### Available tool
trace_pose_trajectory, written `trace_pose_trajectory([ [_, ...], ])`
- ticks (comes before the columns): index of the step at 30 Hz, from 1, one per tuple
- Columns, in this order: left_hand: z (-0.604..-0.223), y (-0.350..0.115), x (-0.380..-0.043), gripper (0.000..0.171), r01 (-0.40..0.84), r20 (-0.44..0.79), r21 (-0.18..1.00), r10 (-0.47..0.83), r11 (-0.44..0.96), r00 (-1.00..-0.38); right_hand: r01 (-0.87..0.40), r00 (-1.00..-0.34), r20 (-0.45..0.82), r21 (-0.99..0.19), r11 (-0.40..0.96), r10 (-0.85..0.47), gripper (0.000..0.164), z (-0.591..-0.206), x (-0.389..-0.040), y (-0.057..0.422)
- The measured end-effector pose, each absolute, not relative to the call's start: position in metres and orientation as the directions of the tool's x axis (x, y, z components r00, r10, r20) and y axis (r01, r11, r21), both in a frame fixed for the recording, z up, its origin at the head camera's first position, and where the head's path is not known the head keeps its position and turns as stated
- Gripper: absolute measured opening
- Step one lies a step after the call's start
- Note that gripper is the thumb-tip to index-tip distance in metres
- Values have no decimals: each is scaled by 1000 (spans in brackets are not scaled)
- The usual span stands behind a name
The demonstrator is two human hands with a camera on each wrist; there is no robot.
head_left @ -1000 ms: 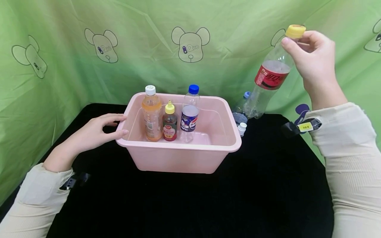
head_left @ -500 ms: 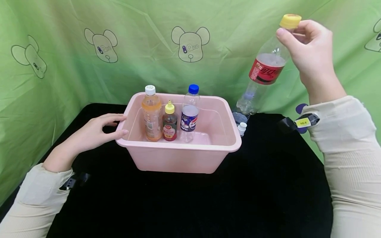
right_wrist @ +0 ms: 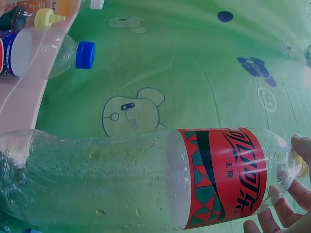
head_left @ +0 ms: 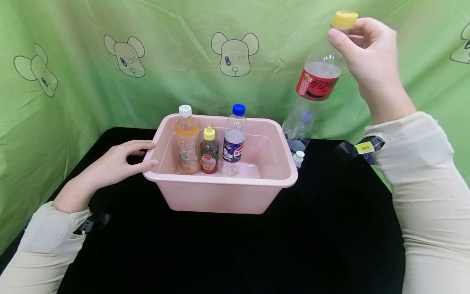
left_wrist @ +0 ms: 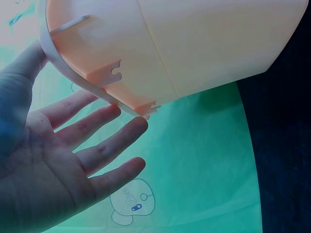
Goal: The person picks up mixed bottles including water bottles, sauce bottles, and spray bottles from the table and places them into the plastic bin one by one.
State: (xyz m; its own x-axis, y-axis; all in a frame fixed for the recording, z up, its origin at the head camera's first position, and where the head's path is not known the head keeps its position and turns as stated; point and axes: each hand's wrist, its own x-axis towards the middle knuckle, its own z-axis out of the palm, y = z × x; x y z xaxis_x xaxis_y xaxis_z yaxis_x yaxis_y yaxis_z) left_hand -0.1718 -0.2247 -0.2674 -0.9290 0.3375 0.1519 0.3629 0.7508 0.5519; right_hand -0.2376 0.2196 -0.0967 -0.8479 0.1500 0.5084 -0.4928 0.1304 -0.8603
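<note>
My right hand (head_left: 374, 57) pinches a large clear cola bottle (head_left: 317, 81) by its neck, just under the yellow cap. The bottle has a red label and hangs tilted, its base beside the right end of a pink plastic bin (head_left: 216, 196). In the right wrist view the cola bottle (right_wrist: 97, 179) lies across the lower part, fingers at its neck. My left hand (head_left: 114, 163) rests on the bin's left rim, fingers fairly straight; the left wrist view shows the hand (left_wrist: 63, 141) with spread fingers at that rim. Inside stand an orange drink bottle (head_left: 188, 143), a sauce bottle (head_left: 209, 157) and a Pepsi bottle (head_left: 233, 145).
Right of the bin stand a clear bottle with a blue cap (head_left: 296, 143), partly behind the cola bottle, and a small white-capped bottle (head_left: 298, 158). A black cloth (head_left: 227, 253) covers the table. A green curtain (head_left: 165, 61) hangs behind.
My right hand has raised the cola bottle and carried it left toward the bin. The left hand and the bottles in the bin have stayed in place.
</note>
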Motion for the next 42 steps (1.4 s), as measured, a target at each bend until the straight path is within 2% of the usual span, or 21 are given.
trace_pose_trajectory([
  [9, -268, -226, -172, 56, 367, 158, 553, 339, 748, -928, -498, -849, 514, -856, 136, 123, 19, -96, -242, 205],
  [25, -268, -227, -172, 56, 361, 155, 559, 333, 747, -930, -442, -874, 478, -859, 259, 91, 14, -103, -253, 183],
  [42, -270, -226, -171, 56, 362, 161, 557, 330, 747, -930, -432, -880, 470, -853, 292, 73, 14, -107, -264, 169],
])
